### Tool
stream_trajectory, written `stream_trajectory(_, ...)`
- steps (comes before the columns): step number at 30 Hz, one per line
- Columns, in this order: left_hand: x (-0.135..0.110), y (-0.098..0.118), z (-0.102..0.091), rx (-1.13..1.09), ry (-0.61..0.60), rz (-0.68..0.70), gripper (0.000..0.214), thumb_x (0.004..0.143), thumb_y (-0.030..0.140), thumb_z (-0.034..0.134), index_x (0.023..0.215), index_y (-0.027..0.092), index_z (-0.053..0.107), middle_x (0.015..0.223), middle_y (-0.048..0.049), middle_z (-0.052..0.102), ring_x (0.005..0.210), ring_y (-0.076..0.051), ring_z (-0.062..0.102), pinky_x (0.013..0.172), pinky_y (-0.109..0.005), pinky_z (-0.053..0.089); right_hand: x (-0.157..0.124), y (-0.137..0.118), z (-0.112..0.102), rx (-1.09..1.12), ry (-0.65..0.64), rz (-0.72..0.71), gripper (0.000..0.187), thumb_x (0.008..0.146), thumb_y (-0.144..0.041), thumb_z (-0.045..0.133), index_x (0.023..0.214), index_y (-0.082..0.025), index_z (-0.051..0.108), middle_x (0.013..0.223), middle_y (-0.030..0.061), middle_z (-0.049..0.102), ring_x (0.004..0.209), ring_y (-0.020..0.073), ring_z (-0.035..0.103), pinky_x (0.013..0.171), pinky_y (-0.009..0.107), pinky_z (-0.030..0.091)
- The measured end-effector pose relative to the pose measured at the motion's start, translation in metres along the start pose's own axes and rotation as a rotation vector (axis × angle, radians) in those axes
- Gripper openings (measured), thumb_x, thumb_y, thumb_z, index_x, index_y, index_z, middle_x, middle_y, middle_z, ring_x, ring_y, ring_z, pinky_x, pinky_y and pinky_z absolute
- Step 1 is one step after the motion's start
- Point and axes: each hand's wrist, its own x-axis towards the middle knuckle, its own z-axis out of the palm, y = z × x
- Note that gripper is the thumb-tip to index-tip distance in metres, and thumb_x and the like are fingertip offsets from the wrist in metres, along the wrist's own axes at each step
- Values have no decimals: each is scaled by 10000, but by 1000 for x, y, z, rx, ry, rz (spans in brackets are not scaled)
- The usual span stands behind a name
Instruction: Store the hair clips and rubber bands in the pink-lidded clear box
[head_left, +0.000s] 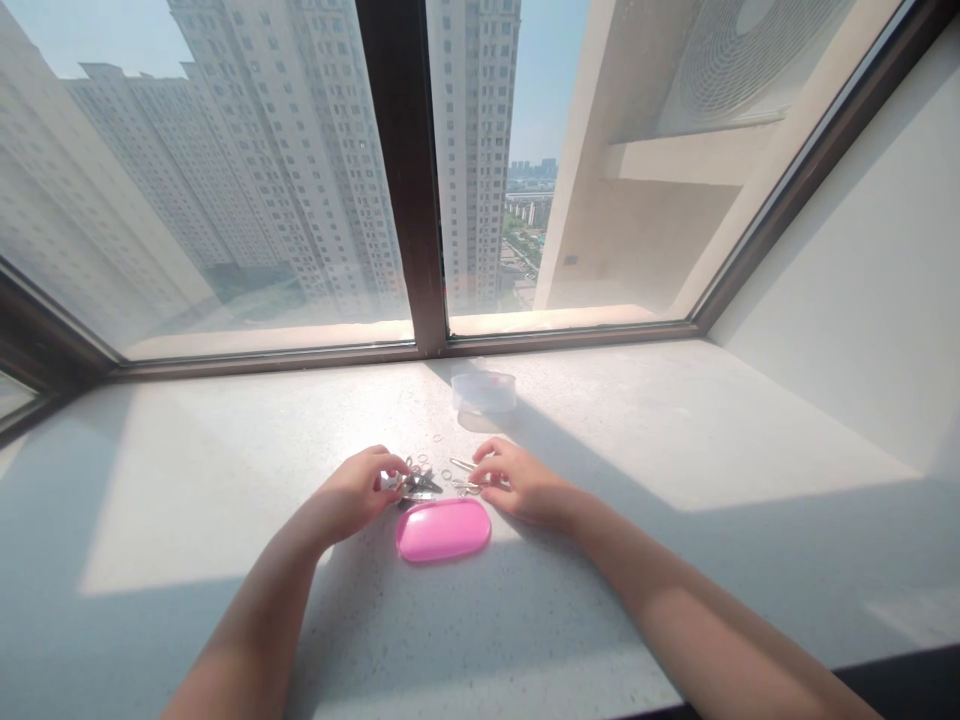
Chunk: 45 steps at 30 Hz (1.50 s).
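Note:
A small pile of silver metal pieces (421, 482), some long and clip-like, lies between my hands. My left hand (352, 497) curls in from the left, thumb and fingers closed at the pile's edge; what is between them is too small to make out. On the other side, my right hand (525, 484) rests with bent fingers spread over more slim silver pieces (463, 487). Thin rings (437, 438) are scattered just beyond. Nearest to me, a glossy pink oval tray or lid (444, 530) lies just below both hands.
Behind the pile, a clear plastic container (484, 392) stands on the pale speckled sill (300, 420). Window glass with a dark brown frame (431, 335) closes off the back. A white wall (847, 300) rises at the right. Sunlight and hard shadows cross the surface.

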Motion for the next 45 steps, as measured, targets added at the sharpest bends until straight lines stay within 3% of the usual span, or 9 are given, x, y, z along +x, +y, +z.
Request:
stream_trajectory(7,-3,11,-4,-15,-67,-4,238,766,314,597,949,207,705,1017,-66,609,798,-197,578,733,-308,461,4,2,5,-3,66,-33,143,817,-99,617,884,-176,717,1048,68,562,885,175,556,820,326,449)
stream_trajectory(12,2,3,1,42,88,-97,387,852,456,510,1101,180,618,1023,-88,629,772,-210,591,691,-322,454,5,4,7,40,122,-48,136,868,-137,556,864,-173,687,1009,59,571,880,170,553,815,317,435)
stream_trajectory(18,12,-8,15,59,107,-80,351,798,336,556,1116,196,605,913,-55,649,713,-193,600,632,-292,442,6,2,7,74,237,7,163,910,-185,472,865,-177,627,867,34,631,826,171,572,762,308,423)
stream_trajectory(22,11,-5,16,58,122,-52,354,775,255,534,1116,187,598,869,-39,648,730,-187,599,654,-288,442,7,5,11,286,237,137,199,939,-279,427,907,-180,597,793,14,657,559,111,539,530,242,411)
stream_trajectory(25,11,-3,13,59,142,-37,332,780,239,510,1089,174,615,872,-47,655,781,-203,608,696,-302,453,8,8,14,432,262,168,189,918,-330,466,919,-182,583,776,13,655,494,96,532,436,211,385)
stream_trajectory(34,7,10,12,22,211,148,280,862,181,445,960,182,707,902,-71,640,817,-195,605,730,-311,484,11,-2,12,727,281,223,145,779,-247,641,824,-163,532,683,16,663,478,96,577,449,202,415)
stream_trajectory(39,9,17,20,8,422,361,215,847,173,527,837,213,739,930,-79,606,879,-211,570,752,-341,498,8,-9,12,949,230,318,139,780,-234,661,843,-148,571,745,54,691,576,111,633,505,204,461)
stream_trajectory(41,9,21,23,-20,471,346,208,847,181,546,823,211,750,872,-72,597,828,-202,569,715,-332,501,6,-12,12,1032,197,356,155,771,-230,689,860,-126,615,769,67,691,609,106,634,541,201,484)
stream_trajectory(45,6,27,29,-171,375,248,229,841,164,526,910,185,743,805,-57,652,716,-176,597,680,-321,514,5,-16,13,1148,172,395,187,714,-211,759,814,-109,638,772,76,685,650,100,638,569,176,500)
